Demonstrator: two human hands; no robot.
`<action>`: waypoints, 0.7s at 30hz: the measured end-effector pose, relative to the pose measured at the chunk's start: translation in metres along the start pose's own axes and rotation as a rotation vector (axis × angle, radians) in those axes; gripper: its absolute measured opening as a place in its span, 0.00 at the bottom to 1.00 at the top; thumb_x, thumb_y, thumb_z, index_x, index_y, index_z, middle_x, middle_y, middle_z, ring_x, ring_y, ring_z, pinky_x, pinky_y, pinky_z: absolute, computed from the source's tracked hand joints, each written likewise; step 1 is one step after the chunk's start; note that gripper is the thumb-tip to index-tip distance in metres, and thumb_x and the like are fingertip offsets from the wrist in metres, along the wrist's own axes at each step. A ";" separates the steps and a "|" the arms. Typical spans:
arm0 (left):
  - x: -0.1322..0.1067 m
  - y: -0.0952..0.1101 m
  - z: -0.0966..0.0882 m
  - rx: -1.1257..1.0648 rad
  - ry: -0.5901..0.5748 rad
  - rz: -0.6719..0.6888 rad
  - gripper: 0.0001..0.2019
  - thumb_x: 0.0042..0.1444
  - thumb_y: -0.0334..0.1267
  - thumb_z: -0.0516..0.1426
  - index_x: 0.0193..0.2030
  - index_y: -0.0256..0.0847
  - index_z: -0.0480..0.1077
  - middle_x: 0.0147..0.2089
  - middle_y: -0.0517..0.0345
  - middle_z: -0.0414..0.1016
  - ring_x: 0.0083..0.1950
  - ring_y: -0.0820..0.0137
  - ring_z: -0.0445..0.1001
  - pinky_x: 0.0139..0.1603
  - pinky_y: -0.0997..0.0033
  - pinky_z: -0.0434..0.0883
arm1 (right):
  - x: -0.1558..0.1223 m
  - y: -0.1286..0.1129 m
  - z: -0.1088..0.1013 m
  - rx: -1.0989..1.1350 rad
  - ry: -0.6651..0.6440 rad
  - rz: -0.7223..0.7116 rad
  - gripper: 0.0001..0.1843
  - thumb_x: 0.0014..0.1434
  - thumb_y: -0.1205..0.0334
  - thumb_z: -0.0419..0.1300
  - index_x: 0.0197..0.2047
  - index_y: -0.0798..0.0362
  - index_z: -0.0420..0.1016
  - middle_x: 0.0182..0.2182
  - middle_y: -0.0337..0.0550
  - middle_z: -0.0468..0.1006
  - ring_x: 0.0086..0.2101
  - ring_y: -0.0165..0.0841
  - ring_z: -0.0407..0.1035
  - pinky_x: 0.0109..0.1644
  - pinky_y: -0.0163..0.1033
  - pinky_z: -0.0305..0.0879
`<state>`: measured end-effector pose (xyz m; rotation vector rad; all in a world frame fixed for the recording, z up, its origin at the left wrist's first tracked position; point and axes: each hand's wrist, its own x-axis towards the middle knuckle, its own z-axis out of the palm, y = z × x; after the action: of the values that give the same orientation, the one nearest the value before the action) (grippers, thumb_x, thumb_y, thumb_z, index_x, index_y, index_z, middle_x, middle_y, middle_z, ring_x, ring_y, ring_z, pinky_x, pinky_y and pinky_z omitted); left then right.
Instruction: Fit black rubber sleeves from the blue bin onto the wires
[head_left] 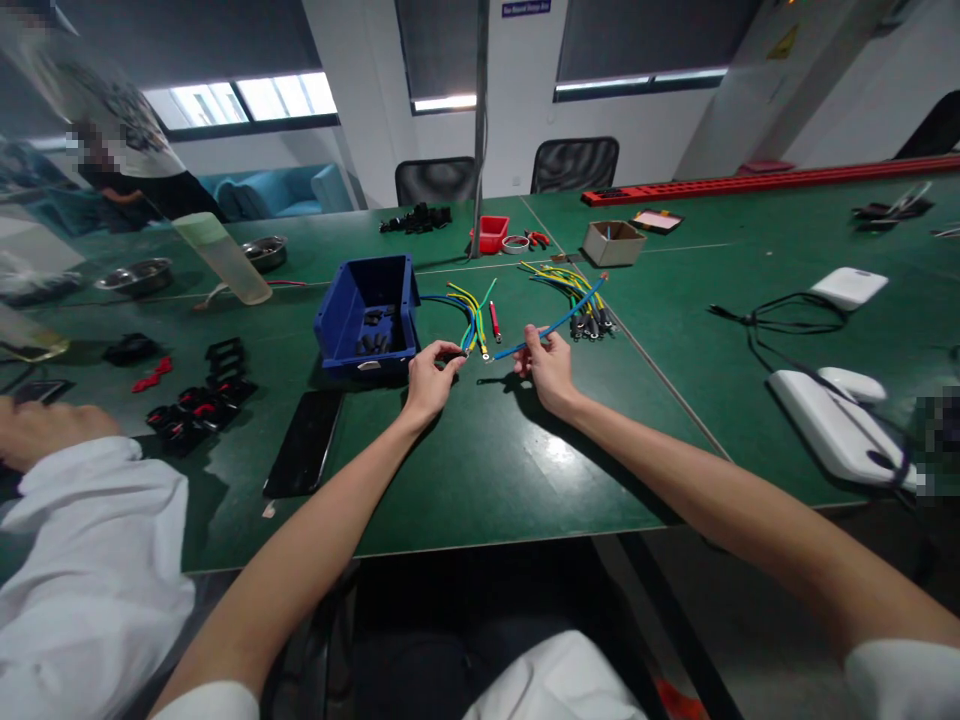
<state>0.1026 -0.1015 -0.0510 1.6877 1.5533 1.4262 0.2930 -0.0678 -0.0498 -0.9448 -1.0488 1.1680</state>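
Observation:
My right hand (549,368) is closed around a blue cable (573,316). The cable slants up and to the right, and its metal lug points left toward my other hand. Between the fingertips of my left hand (433,380) is a small black sleeve (451,357), mostly covered by the fingers. Just beyond that hand lies a loose group of yellow, green and blue cables (477,318) with ring lugs. A red and black pen-like piece (494,321) rests beside them. Farther right is a bundle of cables with black sleeved ends (592,322).
Left of my hands stands a blue bin (365,318) holding small black sleeves. A phone (304,445) lies in front of it. A cardboard box (613,245) and red tray (492,234) are farther back. White devices (832,425) sit right. A co-worker's sleeve (97,560) is at left.

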 end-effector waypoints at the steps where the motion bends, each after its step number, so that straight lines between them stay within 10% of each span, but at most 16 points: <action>1: 0.000 -0.001 0.000 -0.019 0.007 -0.009 0.09 0.50 0.39 0.60 0.37 0.40 0.74 0.36 0.56 0.78 0.35 0.70 0.73 0.36 0.72 0.67 | 0.000 0.000 0.000 0.004 -0.009 0.002 0.25 0.50 0.37 0.60 0.35 0.51 0.62 0.19 0.33 0.72 0.16 0.26 0.66 0.15 0.28 0.59; 21: 0.003 -0.014 0.007 -0.340 -0.014 -0.168 0.11 0.46 0.39 0.62 0.37 0.37 0.75 0.33 0.55 0.77 0.34 0.71 0.74 0.39 0.69 0.71 | -0.001 0.001 -0.004 0.038 0.023 -0.024 0.23 0.47 0.49 0.66 0.37 0.49 0.57 0.22 0.33 0.74 0.21 0.29 0.71 0.18 0.29 0.61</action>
<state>0.1012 -0.0926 -0.0645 1.3343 1.3208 1.4871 0.2961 -0.0683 -0.0522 -0.9111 -1.0140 1.1508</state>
